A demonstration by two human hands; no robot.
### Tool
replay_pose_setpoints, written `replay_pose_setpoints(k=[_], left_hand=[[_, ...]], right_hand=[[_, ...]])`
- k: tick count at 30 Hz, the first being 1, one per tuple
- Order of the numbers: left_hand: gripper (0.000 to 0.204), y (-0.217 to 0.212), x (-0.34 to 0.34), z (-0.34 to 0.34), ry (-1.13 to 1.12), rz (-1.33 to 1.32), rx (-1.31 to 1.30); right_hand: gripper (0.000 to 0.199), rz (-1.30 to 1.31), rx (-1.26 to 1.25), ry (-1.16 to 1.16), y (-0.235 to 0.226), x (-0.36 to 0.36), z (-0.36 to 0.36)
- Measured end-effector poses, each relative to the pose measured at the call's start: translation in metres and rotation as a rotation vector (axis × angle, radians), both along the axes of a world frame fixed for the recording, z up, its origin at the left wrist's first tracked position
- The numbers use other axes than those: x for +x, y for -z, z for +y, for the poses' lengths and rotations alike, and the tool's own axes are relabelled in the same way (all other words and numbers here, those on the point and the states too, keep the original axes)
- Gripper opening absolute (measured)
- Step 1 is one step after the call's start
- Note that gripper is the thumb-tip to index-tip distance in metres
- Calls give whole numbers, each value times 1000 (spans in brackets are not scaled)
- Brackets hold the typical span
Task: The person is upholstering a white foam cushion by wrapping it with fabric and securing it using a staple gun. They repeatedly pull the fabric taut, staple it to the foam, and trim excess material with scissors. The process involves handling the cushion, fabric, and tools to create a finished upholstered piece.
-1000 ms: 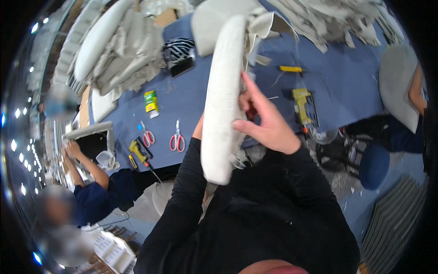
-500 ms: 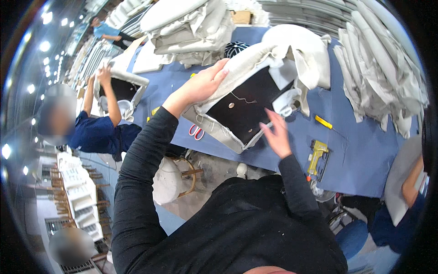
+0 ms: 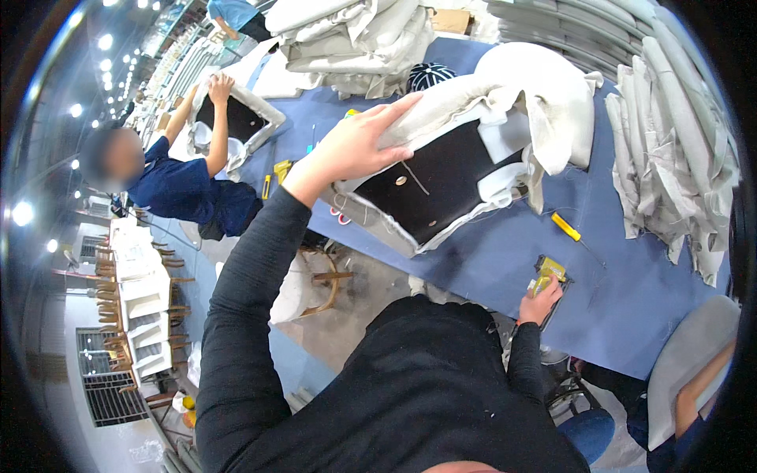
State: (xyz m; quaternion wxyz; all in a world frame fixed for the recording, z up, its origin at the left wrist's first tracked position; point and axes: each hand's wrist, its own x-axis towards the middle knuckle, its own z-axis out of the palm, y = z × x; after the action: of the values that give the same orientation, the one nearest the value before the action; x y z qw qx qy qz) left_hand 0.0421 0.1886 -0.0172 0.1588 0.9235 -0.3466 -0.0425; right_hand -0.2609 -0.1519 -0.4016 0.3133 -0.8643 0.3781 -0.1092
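A cream upholstered chair part (image 3: 453, 177) lies tilted on the blue-covered table, its black backing and loose fabric edges facing me. Two small round button-like discs and a loose thread show on the black. My left hand (image 3: 355, 146) grips its left rim, thumb over the inner edge and fingers along the outside. At the table's near edge, my right hand (image 3: 538, 303) is closed around the handle of a yellow-green staple gun (image 3: 550, 270). A yellow-handled screwdriver (image 3: 566, 227) lies beyond that hand. Red-handled scissors (image 3: 341, 217) are partly hidden beside the chair part.
Folded cream covers (image 3: 355, 47) are stacked at the back, near a dark patterned round object (image 3: 431, 76). More grey-cream covers (image 3: 670, 150) hang in a pile at right. A co-worker (image 3: 177, 181) handles a similar part at left. A stool (image 3: 292, 292) stands below the table edge.
My right hand has left the chair part's near edge and moved right and nearer, onto the staple gun. My left hand still holds the rim. The view has shifted slightly.
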Motion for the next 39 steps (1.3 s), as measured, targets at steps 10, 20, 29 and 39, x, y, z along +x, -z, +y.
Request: replay_pose_setpoints(k=[10,20,29,39], left_hand=[[66,11,44,39,-231,613,-84],[83,13,13,37,115,132,-9],[101,8,0,32,92,132,-5],[104,7,-3,31,101,113,7]], right_hand=[[60,-197,983,-188,-143,89,18],[41,-705,800,-603,-287,166,172],[67,-766,637,-707,-287,174,189],[67,-750,572,-739,-292,173,189]])
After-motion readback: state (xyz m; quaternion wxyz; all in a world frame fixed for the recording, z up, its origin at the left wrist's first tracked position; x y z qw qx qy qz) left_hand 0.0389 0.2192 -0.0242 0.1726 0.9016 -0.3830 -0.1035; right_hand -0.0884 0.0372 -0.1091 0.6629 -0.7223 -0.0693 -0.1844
